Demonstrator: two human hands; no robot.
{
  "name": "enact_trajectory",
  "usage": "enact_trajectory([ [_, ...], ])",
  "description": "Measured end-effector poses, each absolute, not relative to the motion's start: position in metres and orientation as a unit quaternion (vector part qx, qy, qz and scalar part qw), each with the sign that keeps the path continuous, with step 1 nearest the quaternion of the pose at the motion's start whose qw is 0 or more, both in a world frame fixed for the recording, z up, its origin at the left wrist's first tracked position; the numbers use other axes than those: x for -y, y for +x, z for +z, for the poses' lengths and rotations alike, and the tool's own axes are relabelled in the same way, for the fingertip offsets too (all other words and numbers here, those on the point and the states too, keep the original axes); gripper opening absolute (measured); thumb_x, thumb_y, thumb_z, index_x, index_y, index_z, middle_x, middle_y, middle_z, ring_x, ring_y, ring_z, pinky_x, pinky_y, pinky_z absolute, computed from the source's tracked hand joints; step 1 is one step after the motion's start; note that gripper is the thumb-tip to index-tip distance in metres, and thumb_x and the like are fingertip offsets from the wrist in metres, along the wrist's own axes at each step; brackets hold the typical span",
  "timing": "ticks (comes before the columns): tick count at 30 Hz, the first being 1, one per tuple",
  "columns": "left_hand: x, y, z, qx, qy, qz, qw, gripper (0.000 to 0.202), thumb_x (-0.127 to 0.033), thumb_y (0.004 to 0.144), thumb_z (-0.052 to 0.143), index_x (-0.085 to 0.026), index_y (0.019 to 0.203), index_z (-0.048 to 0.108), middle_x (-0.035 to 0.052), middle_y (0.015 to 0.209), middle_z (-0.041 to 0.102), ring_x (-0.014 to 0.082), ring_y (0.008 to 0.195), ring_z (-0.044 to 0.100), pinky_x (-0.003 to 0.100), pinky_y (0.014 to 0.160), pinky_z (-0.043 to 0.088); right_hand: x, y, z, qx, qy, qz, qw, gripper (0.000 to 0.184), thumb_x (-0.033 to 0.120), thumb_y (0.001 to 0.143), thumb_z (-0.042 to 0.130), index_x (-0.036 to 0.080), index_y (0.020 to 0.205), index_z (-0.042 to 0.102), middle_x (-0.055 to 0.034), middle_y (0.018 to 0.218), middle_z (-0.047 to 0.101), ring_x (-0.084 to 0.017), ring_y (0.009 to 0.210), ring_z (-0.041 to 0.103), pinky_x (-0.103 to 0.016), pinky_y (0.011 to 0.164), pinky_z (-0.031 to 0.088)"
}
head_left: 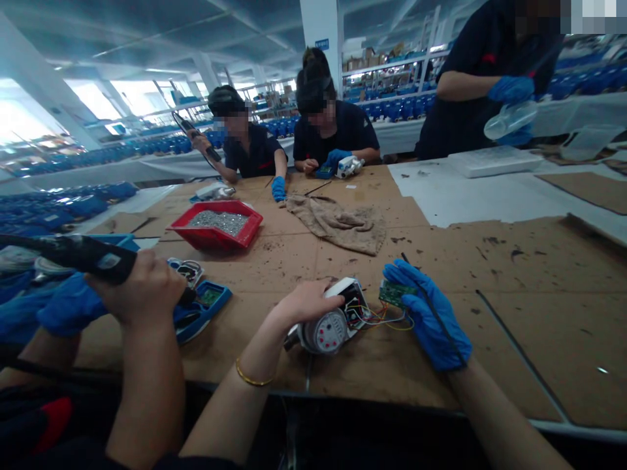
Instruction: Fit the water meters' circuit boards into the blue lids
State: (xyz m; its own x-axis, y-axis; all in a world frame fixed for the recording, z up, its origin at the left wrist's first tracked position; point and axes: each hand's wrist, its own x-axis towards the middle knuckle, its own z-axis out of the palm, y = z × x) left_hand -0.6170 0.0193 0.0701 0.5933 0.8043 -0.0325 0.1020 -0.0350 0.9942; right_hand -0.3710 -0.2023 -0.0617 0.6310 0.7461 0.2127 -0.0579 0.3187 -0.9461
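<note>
My left hand point(306, 301) is bare with a gold bracelet and is closed over the top of a water meter point(329, 329), which has a white housing and a red-dotted dial and lies on the cardboard-covered table point(514, 287). My right hand point(431, 320) wears a blue glove. It pinches a small green circuit board point(393, 293) and holds a thin black tool point(425, 295). Coloured wires point(386, 320) run from the board into the meter.
At my left, a co-worker's bare hand point(147, 287) grips a black power screwdriver point(83, 254) over blue meter parts point(203, 307). A red tray of screws point(215, 225) and a dirty rag point(340, 225) lie mid-table. Two people sit opposite; another stands at the right.
</note>
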Motion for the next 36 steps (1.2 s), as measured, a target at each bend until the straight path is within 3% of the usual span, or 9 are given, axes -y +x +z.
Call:
enact_trajectory([
  [3, -0.065, -0.685, 0.088, -0.377, 0.631, 0.443, 0.513, 0.063, -0.076, 0.090, 0.016, -0.026, 0.073, 0.050, -0.0010, 0.052, 0.037, 0.0177, 0.073, 0.060, 0.029, 0.064, 0.035, 0.202, -0.373, -0.058, 0.322, -0.508, 0.290, 0.745, 0.057, 0.026, 0.090, 0.061, 0.034, 0.146, 0.052, -0.0050, 0.152, 0.054, -0.026, 0.136, 0.056, -0.051, 0.118, 0.045],
  [7, -0.092, -0.722, 0.103, -0.447, 0.621, 0.491, 0.416, 0.064, -0.063, 0.092, -0.010, -0.024, 0.075, 0.038, -0.0005, 0.053, 0.020, 0.0175, 0.073, 0.058, 0.028, 0.066, 0.028, 0.203, -0.378, -0.055, 0.327, -0.512, 0.296, 0.737, 0.054, 0.026, 0.090, 0.062, 0.034, 0.144, 0.055, -0.0043, 0.153, 0.053, -0.025, 0.138, 0.055, -0.050, 0.118, 0.045],
  [10, -0.045, -0.686, 0.100, -0.411, 0.714, 0.429, 0.370, 0.073, -0.081, 0.084, -0.001, -0.026, 0.077, 0.048, 0.0002, 0.052, 0.034, 0.0238, 0.083, 0.064, 0.031, 0.069, 0.035, 0.203, -0.382, -0.055, 0.327, -0.505, 0.307, 0.737, 0.051, 0.027, 0.090, 0.064, 0.034, 0.140, 0.058, -0.0046, 0.152, 0.055, -0.026, 0.137, 0.056, -0.049, 0.118, 0.045],
  [12, 0.005, -0.644, 0.085, -0.419, 0.778, 0.365, 0.292, 0.066, -0.087, 0.082, 0.028, -0.027, 0.084, 0.056, 0.0033, 0.065, 0.056, 0.0290, 0.097, 0.064, 0.036, 0.077, 0.043, 0.202, -0.383, -0.057, 0.331, -0.502, 0.309, 0.736, 0.050, 0.026, 0.089, 0.065, 0.034, 0.138, 0.060, -0.0048, 0.149, 0.057, -0.026, 0.136, 0.056, -0.049, 0.118, 0.046],
  [15, 0.070, -0.588, 0.053, -0.418, 0.807, 0.318, 0.271, 0.048, -0.068, 0.074, 0.071, -0.023, 0.084, 0.060, 0.0092, 0.084, 0.067, 0.0318, 0.103, 0.063, 0.038, 0.084, 0.048, 0.202, -0.382, -0.058, 0.335, -0.496, 0.306, 0.741, 0.050, 0.025, 0.089, 0.066, 0.034, 0.137, 0.060, -0.0043, 0.147, 0.059, -0.025, 0.136, 0.057, -0.049, 0.118, 0.045],
  [19, 0.121, -0.550, 0.025, -0.357, 0.870, 0.288, 0.180, 0.022, -0.040, 0.091, 0.064, -0.019, 0.098, 0.060, 0.0103, 0.101, 0.067, 0.0277, 0.102, 0.059, 0.042, 0.091, 0.050, 0.201, -0.379, -0.059, 0.333, -0.491, 0.296, 0.748, 0.050, 0.024, 0.089, 0.065, 0.034, 0.138, 0.059, -0.0047, 0.147, 0.059, -0.025, 0.136, 0.057, -0.048, 0.117, 0.047],
  [24, 0.153, -0.516, -0.004, -0.257, 0.924, 0.273, 0.080, 0.041, -0.043, 0.078, 0.081, -0.018, 0.100, 0.059, 0.0097, 0.105, 0.064, 0.0256, 0.096, 0.058, 0.041, 0.084, 0.053, 0.197, -0.375, -0.058, 0.362, -0.502, 0.275, 0.736, 0.054, 0.031, 0.089, 0.065, 0.032, 0.142, 0.055, -0.0062, 0.151, 0.056, -0.025, 0.137, 0.055, -0.048, 0.117, 0.046],
  [27, 0.150, -0.504, -0.015, -0.214, 0.938, 0.271, 0.019, 0.008, -0.028, 0.091, 0.067, -0.022, 0.093, 0.063, 0.0048, 0.095, 0.067, 0.0214, 0.088, 0.059, 0.037, 0.077, 0.047, 0.193, -0.373, -0.056, 0.364, -0.502, 0.279, 0.733, 0.055, 0.032, 0.088, 0.066, 0.032, 0.142, 0.055, -0.0070, 0.151, 0.056, -0.027, 0.136, 0.056, -0.049, 0.116, 0.046],
  [36, 0.104, -0.512, 0.001, -0.287, 0.922, 0.234, 0.112, 0.025, -0.027, 0.097, 0.056, -0.024, 0.078, 0.073, 0.0053, 0.078, 0.065, 0.0192, 0.080, 0.057, 0.037, 0.079, 0.046, 0.191, -0.377, -0.046, 0.353, -0.484, 0.335, 0.727, 0.052, 0.032, 0.088, 0.069, 0.032, 0.139, 0.058, -0.0065, 0.147, 0.060, -0.027, 0.133, 0.059, -0.047, 0.114, 0.050],
])
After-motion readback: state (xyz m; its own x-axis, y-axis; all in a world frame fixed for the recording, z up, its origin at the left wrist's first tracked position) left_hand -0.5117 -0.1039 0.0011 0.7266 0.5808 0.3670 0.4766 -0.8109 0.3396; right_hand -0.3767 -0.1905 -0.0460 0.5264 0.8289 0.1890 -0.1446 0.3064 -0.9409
